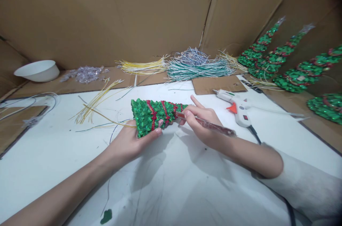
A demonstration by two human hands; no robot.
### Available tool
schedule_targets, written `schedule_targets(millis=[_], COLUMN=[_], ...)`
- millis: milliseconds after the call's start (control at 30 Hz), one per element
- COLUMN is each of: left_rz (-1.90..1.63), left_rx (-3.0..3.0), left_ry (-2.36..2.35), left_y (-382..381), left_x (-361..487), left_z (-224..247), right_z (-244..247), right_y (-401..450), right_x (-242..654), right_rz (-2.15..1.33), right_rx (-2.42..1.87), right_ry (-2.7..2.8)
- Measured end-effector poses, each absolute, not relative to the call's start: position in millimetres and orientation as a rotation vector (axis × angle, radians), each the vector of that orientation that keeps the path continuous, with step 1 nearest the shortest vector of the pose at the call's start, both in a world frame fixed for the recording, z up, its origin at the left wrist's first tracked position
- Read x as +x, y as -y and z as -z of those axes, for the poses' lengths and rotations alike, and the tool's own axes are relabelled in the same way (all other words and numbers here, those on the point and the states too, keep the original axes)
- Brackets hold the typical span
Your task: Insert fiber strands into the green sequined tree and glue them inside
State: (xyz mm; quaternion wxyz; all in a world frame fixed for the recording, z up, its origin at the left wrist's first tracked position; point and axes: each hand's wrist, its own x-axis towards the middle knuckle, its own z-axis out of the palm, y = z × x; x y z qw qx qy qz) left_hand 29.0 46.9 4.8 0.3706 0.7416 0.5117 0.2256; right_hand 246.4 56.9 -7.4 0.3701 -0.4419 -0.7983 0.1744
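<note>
My left hand (133,137) is closed around the base of a small glittery green Christmas tree figure (144,114) that lies sideways, its wide end to the left. Red garland bands wind around the tree, and yellow and green wires extend from near its base. In my right hand (203,121) is a slim, reddish flat-handled tool (213,126), pinched between thumb and fingers. Its tip meets the red band near the middle of the tree; its exact kind is unclear. The narrow end of the tree is partly hidden behind my right fingers.
A white glue gun (237,106) with an orange trigger lies at right, near a cardboard piece (216,85). Behind are green wires (197,70), yellow wires (144,66), clear plastic pieces (87,74) and a white bowl (40,71). Several finished-looking trees (283,55) stand right.
</note>
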Motion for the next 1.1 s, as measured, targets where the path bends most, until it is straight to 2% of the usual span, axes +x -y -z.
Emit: schedule_targets(millis=[1100], left_rz=[-0.590], left_rx=[2.041], left_ry=[-1.257], left_y=[-49.1], left_x=[28.2], left_z=[-2.1], right_z=[7.7], right_y=[-57.2], right_x=[247.8], right_rz=[-0.516], right_rx=[-1.112], right_ry=[1.999])
